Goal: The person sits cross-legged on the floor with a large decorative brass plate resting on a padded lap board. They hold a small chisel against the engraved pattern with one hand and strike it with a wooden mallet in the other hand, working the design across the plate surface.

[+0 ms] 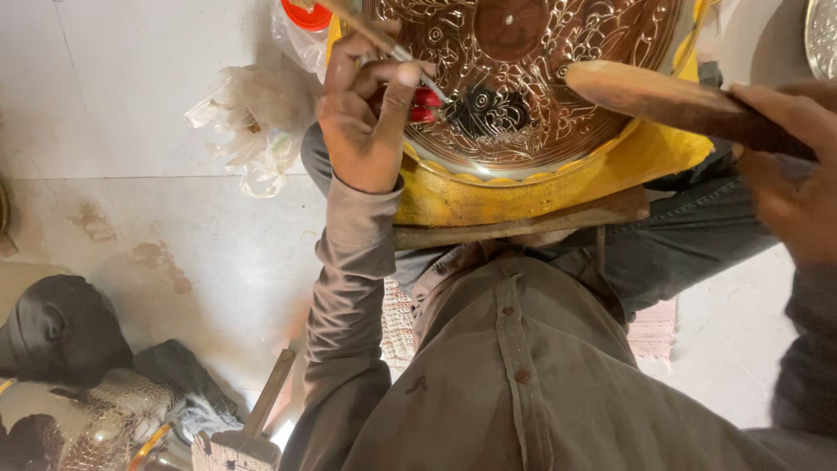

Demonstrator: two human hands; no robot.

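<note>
A round copper-coloured plate (540, 87) with engraved floral patterns rests on a yellow pad (540, 194) over a wooden board (523, 225) on my lap. My left hand (366, 118) pinches a thin chisel (417, 68), whose tip touches the plate next to a dark engraved flower (490, 112). Something red (425, 105) shows beneath the fingers. My right hand (789, 166) grips the dark handle of a wooden mallet (663, 98), held over the plate's right side, apart from the chisel.
A crumpled plastic bag (253, 131) and a red-capped bottle (305, 16) lie on the pale floor at the left. Dark cloth bundles (61, 327) and a second wooden mallet (253, 427) sit lower left. Another metal plate's edge (821, 35) shows top right.
</note>
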